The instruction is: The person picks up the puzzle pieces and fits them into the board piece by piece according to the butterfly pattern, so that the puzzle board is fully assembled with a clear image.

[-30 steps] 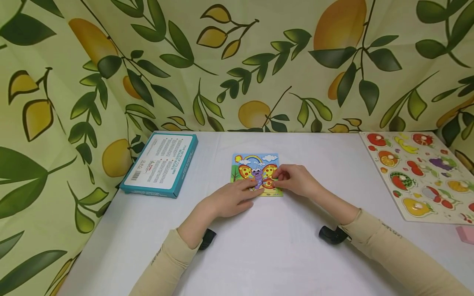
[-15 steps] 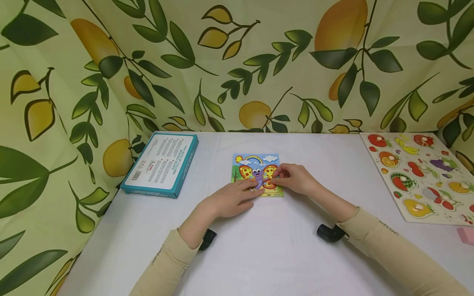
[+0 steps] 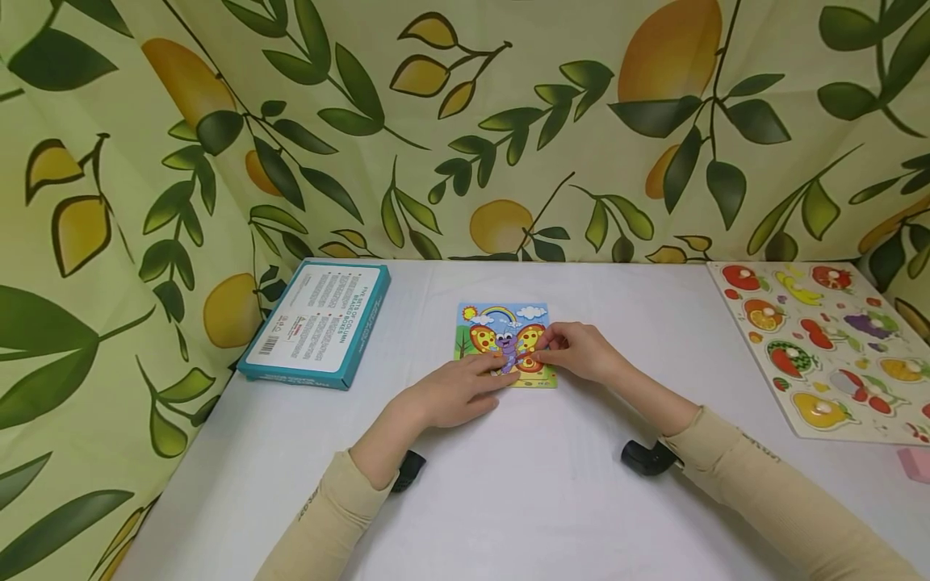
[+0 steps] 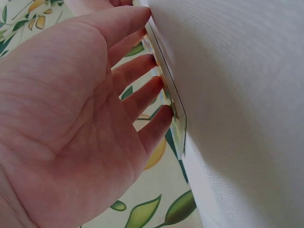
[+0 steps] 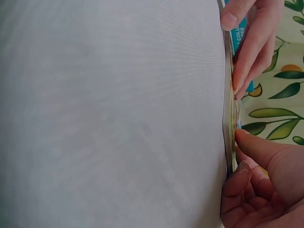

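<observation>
A small square butterfly puzzle [image 3: 533, 313], with a rainbow and a purple butterfly on it, lies flat on the white table. My left hand [image 3: 458, 391] reaches across its lower left part, fingers extended and fingertips pressing its face. At the puzzle's right side, my right hand [image 3: 581, 353] has thumb and index finger brought together over the butterfly's wing, pinching a small puzzle piece mostly hidden by the fingers. From the right wrist, the thumb [image 5: 251, 142] meets the puzzle's face and the other fingers curl by its edge. The left wrist view shows the puzzle [image 4: 178, 128] edge-on under the fingertips.
A teal-and-white box [image 3: 312, 323] lies at the back left. On the right is a fruit knob board [image 3: 821, 347], with a pink block [image 3: 914, 463] near its front corner. Black wrist-camera mounts [image 3: 649, 458] sit beneath the forearms. A leaf-patterned curtain [image 3: 436, 161] hangs behind the table.
My right thumb and index finger have closed in slightly on the butterfly's right wing. The left hand stays in place on the puzzle.
</observation>
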The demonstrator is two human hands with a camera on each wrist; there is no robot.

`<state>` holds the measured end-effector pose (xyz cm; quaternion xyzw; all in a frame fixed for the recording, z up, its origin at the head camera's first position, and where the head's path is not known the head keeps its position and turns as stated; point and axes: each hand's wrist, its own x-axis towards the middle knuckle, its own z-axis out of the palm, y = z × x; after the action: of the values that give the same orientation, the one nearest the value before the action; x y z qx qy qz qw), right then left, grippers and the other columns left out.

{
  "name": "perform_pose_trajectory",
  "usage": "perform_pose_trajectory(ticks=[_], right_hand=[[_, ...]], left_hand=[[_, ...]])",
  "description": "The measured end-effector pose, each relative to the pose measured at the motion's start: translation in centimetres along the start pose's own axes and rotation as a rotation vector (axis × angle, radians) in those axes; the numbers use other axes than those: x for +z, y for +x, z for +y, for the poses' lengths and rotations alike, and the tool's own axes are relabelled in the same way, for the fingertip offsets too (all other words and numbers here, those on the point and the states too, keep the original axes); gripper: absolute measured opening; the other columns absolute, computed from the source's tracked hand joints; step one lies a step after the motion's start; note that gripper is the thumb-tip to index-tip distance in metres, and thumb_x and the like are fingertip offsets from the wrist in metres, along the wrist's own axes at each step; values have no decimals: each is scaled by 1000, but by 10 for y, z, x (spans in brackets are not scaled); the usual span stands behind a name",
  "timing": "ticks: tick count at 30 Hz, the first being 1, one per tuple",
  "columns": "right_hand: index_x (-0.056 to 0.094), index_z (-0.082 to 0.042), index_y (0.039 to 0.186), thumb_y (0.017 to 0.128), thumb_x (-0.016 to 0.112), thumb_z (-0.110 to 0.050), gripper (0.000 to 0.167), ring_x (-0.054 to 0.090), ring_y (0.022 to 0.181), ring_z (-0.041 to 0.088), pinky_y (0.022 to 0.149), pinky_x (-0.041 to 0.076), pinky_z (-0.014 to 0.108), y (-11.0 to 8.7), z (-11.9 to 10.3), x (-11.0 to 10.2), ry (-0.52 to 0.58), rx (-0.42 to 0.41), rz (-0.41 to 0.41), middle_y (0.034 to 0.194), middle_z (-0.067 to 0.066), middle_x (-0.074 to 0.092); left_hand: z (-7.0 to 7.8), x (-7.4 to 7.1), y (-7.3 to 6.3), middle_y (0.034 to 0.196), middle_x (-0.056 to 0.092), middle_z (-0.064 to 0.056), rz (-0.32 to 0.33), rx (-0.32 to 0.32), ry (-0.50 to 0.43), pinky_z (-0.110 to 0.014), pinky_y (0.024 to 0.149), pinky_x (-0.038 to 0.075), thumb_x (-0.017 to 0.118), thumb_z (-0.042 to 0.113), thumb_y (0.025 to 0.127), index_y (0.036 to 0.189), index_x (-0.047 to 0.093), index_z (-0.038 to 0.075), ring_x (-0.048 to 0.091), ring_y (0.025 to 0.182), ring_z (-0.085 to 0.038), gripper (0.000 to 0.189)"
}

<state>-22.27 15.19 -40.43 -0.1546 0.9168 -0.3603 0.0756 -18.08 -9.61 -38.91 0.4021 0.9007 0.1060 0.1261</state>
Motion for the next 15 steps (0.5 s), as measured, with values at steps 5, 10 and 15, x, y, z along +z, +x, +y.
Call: perform_pose_trajectory(ticks=[5, 10, 15], right_hand=[[66, -9, 87, 86, 76, -22, 17, 46, 69, 16, 64, 35, 29, -1, 0, -1, -1, 1, -2, 71, -1, 52], [66, -9, 86, 85, 77, -23, 17, 46, 69, 16, 64, 35, 28, 0, 0, 0, -4, -2, 3, 70, -1, 52], [66, -9, 85, 86, 76, -23, 17, 46, 69, 17, 64, 34, 30, 2, 0, 2, -13, 10, -1, 70, -1, 51]], left_hand=[[1, 0, 0, 154, 36, -5, -1, -6, -10, -41, 115, 25, 52, 28, 102, 148, 45, 22, 28, 144, -24, 47], [1, 0, 0, 155, 36, -4, -1, -10, -5, -41, 115, 25, 52, 29, 102, 148, 45, 22, 27, 144, -24, 47], [1, 1, 0, 155, 35, -4, -2, -9, 1, -41, 116, 24, 51, 29, 102, 148, 45, 22, 27, 144, -24, 47]])
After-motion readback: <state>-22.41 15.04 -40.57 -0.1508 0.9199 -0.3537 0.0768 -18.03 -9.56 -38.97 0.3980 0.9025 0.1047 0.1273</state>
